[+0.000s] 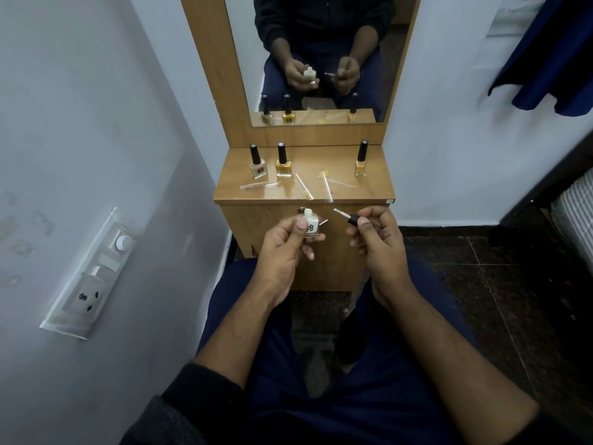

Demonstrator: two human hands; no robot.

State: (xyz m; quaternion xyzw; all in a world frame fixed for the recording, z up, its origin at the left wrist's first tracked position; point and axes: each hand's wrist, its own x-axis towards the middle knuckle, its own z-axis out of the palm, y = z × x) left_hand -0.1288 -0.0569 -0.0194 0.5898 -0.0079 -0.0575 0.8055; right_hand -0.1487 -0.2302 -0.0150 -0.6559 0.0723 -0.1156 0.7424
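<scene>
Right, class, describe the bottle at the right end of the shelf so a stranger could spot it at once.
Find the wooden shelf under the tall mirror. Of its three black-capped bottles, the pale bottle and gold bottle stand together at the left; the right-hand bottle stands alone, slimmer, with yellow polish.

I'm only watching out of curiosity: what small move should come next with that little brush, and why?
Probably lower the brush into the bottle to pick up polish. The left hand holds the bottle with its neck uncovered, and the right hand pinches the brush with its tip pointing toward that neck, just beside it and not yet inside.
</scene>
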